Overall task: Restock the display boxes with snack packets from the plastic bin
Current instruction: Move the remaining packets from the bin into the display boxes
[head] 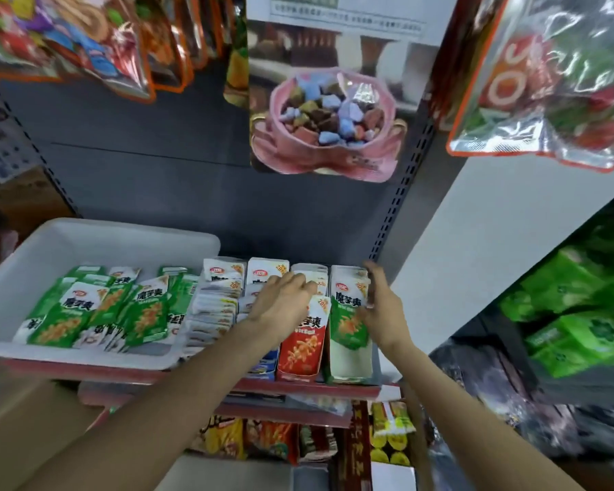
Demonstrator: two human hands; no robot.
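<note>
We've got open air above the shelf, dark back panel [192, 171] behind. The white plastic bin [96, 239] blocks the left; its walls fence in the green packets [86, 306]. The display boxes [298, 349] stand packed side by side, no gaps between. Hanging bags [334, 118] crowd overhead, and the white wall [475, 260] closes the right.

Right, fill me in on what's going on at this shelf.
A person is restocking snack packets on a shop shelf. The left hand reaches over the row with the red display box, fingers curled down onto the packets there. The right hand rests against the side of the green display box, steadying its packets. The white plastic bin sits on the shelf to the left, with plenty of green packets in it.
</note>
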